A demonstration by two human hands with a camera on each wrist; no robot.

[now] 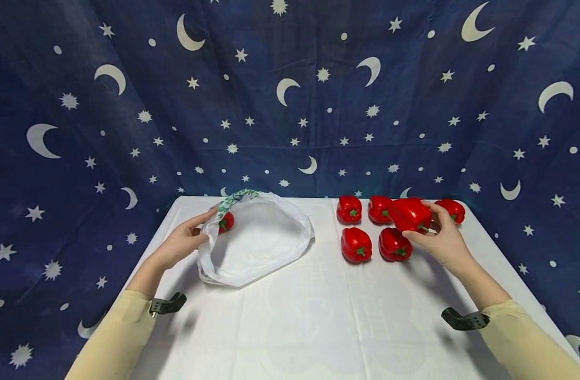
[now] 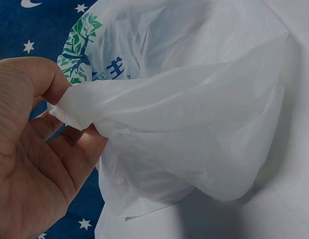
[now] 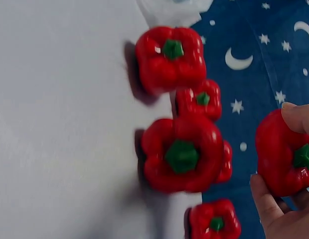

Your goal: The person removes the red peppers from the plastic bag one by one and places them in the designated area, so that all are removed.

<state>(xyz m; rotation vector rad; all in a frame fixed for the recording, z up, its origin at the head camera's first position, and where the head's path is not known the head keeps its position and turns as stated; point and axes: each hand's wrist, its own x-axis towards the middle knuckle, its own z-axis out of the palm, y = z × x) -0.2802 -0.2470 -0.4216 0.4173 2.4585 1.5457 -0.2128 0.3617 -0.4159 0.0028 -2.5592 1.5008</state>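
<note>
My left hand (image 1: 182, 243) pinches the left rim of a white plastic bag (image 1: 282, 253), which has a green leaf print and lies with its mouth wide. Inside the bag, close to that hand, a red bell pepper (image 1: 226, 222) shows partly. In the left wrist view the thumb and fingers hold the bag's edge (image 2: 184, 109). My right hand (image 1: 444, 243) grips another red bell pepper (image 1: 410, 214) by its sides, raised above the table. The right wrist view shows this held pepper (image 3: 276, 154) with its green stem, cut off at the frame's edge.
Several red bell peppers stand at the table's right back, among them a front-left one (image 1: 356, 245), a front one (image 1: 395, 245) and a far-right one (image 1: 452, 211). A white cloth (image 1: 299, 327) covers the table. Behind hangs a dark blue curtain (image 1: 318, 121) with moons and stars.
</note>
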